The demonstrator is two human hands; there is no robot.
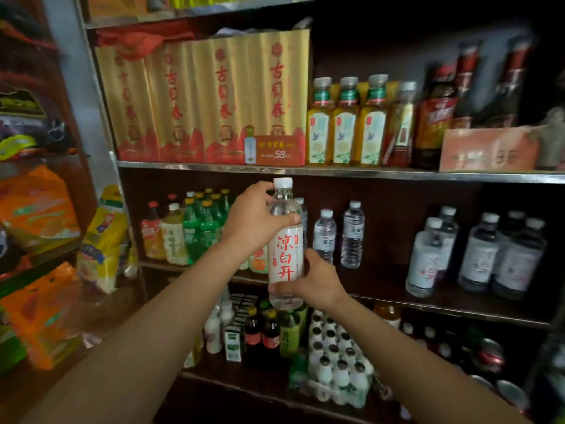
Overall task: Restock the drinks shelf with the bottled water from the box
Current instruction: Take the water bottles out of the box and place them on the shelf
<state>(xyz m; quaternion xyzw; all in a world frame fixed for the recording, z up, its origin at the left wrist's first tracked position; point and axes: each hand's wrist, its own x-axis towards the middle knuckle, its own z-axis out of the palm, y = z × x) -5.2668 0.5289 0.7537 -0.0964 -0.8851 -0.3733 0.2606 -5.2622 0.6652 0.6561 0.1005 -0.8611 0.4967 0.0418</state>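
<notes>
A clear water bottle (286,246) with a white cap and a white label bearing red characters is held upright in front of the middle shelf (443,298). My left hand (250,220) grips its neck and shoulder from the left. My right hand (318,281) holds its lower part from the right, fingers curled round the base. Two small water bottles (337,235) stand on the shelf just behind and to the right of it. More labelled water bottles (477,255) stand at the shelf's right. The box is not in view.
Green and yellow soft drinks (189,228) fill the shelf's left. Gold gift boxes (208,99) and tea bottles (345,123) stand on the shelf above. Small white bottles (336,356) and cola sit below. Snack bags (39,209) hang at left.
</notes>
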